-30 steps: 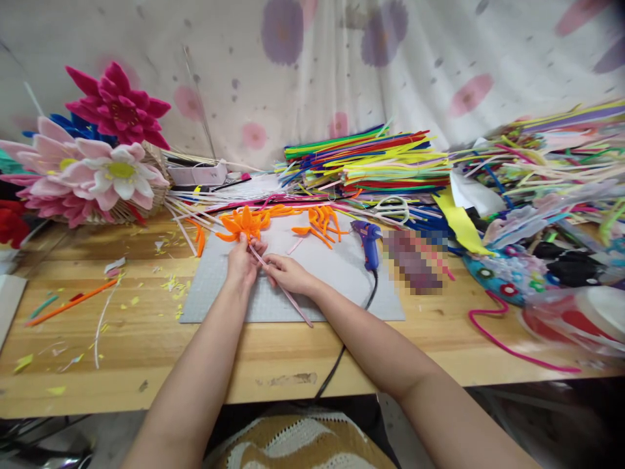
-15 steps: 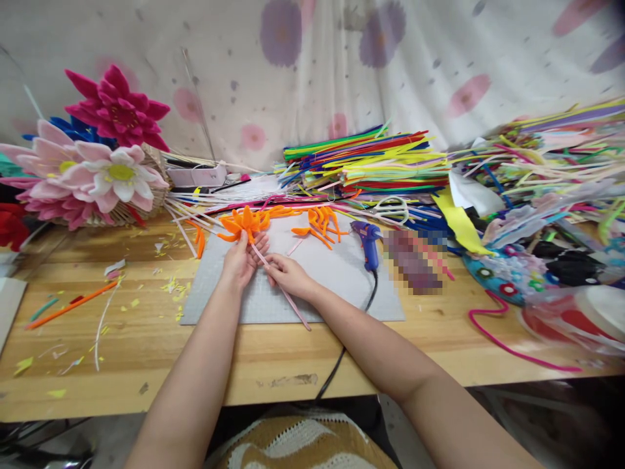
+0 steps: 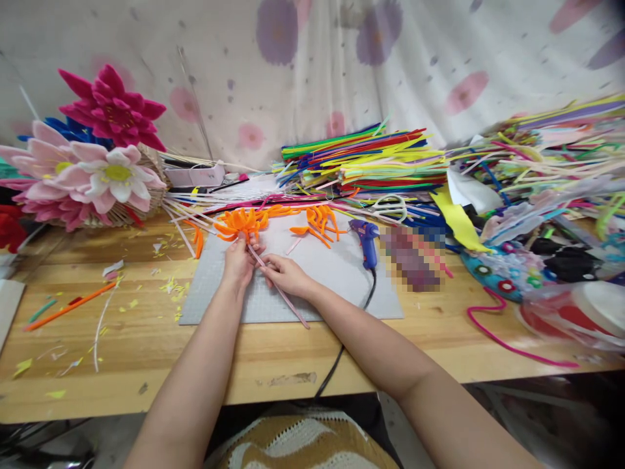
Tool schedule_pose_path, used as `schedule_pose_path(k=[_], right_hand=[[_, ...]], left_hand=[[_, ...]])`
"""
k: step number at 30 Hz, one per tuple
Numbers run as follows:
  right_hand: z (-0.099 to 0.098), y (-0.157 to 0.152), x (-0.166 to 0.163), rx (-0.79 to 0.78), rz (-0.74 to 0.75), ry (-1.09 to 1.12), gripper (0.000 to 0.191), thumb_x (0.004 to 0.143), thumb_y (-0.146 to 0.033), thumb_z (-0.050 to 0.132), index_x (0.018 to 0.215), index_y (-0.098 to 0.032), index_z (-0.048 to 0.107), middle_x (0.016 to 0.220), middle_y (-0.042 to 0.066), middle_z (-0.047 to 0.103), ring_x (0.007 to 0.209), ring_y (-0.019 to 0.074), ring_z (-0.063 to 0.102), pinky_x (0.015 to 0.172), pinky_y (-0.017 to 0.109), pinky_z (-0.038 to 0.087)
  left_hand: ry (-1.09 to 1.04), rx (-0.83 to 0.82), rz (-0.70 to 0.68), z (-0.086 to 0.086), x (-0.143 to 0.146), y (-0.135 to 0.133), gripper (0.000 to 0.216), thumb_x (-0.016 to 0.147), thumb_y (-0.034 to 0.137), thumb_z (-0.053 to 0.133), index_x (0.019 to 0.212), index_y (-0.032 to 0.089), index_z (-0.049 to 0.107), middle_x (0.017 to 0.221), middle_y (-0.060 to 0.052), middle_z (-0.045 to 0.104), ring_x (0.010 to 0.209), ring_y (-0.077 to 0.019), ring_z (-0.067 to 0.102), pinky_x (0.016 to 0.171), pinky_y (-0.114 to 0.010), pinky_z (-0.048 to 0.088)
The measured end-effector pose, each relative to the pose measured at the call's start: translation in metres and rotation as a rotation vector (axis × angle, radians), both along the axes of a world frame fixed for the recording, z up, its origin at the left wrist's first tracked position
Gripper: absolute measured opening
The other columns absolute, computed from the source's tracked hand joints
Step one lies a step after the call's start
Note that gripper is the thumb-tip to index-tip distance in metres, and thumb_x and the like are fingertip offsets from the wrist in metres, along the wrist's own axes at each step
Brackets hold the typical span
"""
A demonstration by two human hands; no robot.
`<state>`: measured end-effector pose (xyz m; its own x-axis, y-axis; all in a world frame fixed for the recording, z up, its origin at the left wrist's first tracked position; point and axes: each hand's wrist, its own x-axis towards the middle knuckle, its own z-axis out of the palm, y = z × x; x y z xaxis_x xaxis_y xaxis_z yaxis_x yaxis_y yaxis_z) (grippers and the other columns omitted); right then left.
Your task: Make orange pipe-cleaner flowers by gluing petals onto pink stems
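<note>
An orange pipe-cleaner flower (image 3: 241, 225) on a long pale pink stem (image 3: 293, 309) is held over the grey cutting mat (image 3: 342, 286). Just beneath the petals, my left hand (image 3: 238, 266) is closed around the flower's base. My right hand (image 3: 288, 275) pinches the stem lower down, close to the left fingers. The stem's free end slants down to the right, near the mat's front edge. Loose orange petals (image 3: 319, 225) lie at the back of the mat. To their right a blue glue gun (image 3: 365, 241) rests on the mat.
Bundles of coloured pipe cleaners (image 3: 361, 159) are piled along the back, with scissors (image 3: 390, 207) in front. Finished flowers (image 3: 114, 124) stand at the left. Yellow scraps and an orange pipe cleaner (image 3: 73, 306) lie on the wooden table (image 3: 161, 365). The glue gun's cord (image 3: 336, 368) runs over the front edge.
The orange flower has turned in my left hand, so its petals now look bunched and upright. The left fingers have curled in more around its base. My right hand keeps its pinch on the stem.
</note>
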<state>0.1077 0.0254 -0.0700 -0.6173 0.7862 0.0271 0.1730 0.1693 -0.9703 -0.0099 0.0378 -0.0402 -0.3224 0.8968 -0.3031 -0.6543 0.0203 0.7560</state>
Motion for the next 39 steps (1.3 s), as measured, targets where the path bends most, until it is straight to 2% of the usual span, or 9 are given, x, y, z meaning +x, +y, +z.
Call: schedule_pose_path(k=[6,8,13,19,26,30,33,35,39], right_hand=[[0.001,0.000,0.001,-0.052,-0.026,0.069,0.014,0.085,-0.028,0.042,0.092,-0.018,0.049,0.049,-0.009,0.046,0.043,0.0062,0.040,0.047,0.018,0.032],[0.004,-0.002,0.002,-0.051,-0.022,0.051,0.012,0.085,-0.028,0.043,0.088,-0.018,0.049,0.048,-0.010,0.044,0.043,0.0065,0.039,0.046,0.018,0.030],[0.008,-0.005,0.002,-0.034,-0.014,0.006,0.014,0.083,-0.031,0.047,0.078,-0.018,0.048,0.049,-0.008,0.044,0.044,0.0068,0.039,0.047,0.019,0.030],[0.006,-0.004,0.002,-0.061,-0.007,0.006,0.014,0.083,-0.030,0.046,0.077,-0.018,0.048,0.049,-0.008,0.046,0.044,0.0073,0.041,0.048,0.019,0.031],[0.005,-0.003,0.002,-0.027,0.010,-0.006,0.016,0.082,-0.032,0.047,0.073,-0.018,0.046,0.048,-0.008,0.046,0.044,0.0074,0.041,0.051,0.019,0.032],[0.003,-0.003,0.001,-0.050,-0.002,0.025,0.016,0.082,-0.032,0.047,0.074,-0.018,0.046,0.048,-0.008,0.046,0.044,0.0071,0.041,0.050,0.019,0.032],[0.002,-0.002,0.002,-0.061,-0.121,0.083,0.017,0.084,-0.034,0.044,0.078,-0.018,0.047,0.050,-0.007,0.047,0.045,0.0069,0.041,0.050,0.019,0.033],[0.003,-0.001,0.005,-0.003,-0.192,0.084,0.020,0.083,-0.037,0.044,0.079,-0.018,0.049,0.053,-0.006,0.049,0.048,0.0070,0.043,0.052,0.019,0.034],[0.007,0.006,0.013,0.097,-0.227,0.038,0.029,0.078,-0.045,0.053,0.072,-0.017,0.054,0.060,-0.004,0.051,0.056,0.0075,0.045,0.055,0.020,0.035]], left_hand=[[-0.096,0.040,-0.129,0.006,-0.007,-0.001,0.024,0.088,0.026,0.044,0.077,0.012,0.061,0.068,-0.003,0.063,0.064,-0.0087,0.061,0.072,-0.024,0.051],[-0.157,0.082,-0.190,0.010,-0.011,-0.003,0.021,0.088,0.023,0.045,0.077,0.013,0.060,0.064,0.000,0.058,0.060,-0.0066,0.058,0.075,-0.024,0.051],[-0.250,0.148,-0.281,0.013,-0.016,-0.007,0.019,0.088,0.022,0.045,0.075,0.014,0.056,0.052,0.006,0.041,0.045,-0.0029,0.043,0.069,-0.021,0.050],[-0.094,0.116,-0.238,0.006,-0.013,-0.005,0.024,0.085,0.033,0.050,0.069,0.015,0.051,0.053,0.005,0.045,0.049,-0.0054,0.048,0.066,-0.023,0.049],[0.122,0.103,-0.073,0.001,-0.008,-0.004,0.029,0.081,0.038,0.054,0.063,0.016,0.048,0.049,0.004,0.049,0.046,-0.0077,0.050,0.068,-0.027,0.050],[0.056,0.110,-0.155,0.004,-0.011,-0.006,0.028,0.084,0.036,0.050,0.064,0.016,0.049,0.051,0.003,0.051,0.049,-0.0085,0.052,0.071,-0.028,0.050],[-0.026,0.077,-0.272,0.006,-0.009,-0.008,0.028,0.088,0.033,0.042,0.074,0.014,0.056,0.065,-0.003,0.061,0.062,-0.0112,0.060,0.070,-0.027,0.050],[-0.035,0.062,-0.312,0.007,-0.005,-0.009,0.026,0.089,0.028,0.041,0.079,0.013,0.059,0.071,-0.004,0.063,0.066,-0.0116,0.062,0.066,-0.025,0.050],[0.000,0.067,-0.265,0.006,-0.003,-0.011,0.014,0.084,0.014,0.048,0.076,0.011,0.059,0.055,0.002,0.053,0.049,-0.0058,0.053,0.050,-0.016,0.045]])
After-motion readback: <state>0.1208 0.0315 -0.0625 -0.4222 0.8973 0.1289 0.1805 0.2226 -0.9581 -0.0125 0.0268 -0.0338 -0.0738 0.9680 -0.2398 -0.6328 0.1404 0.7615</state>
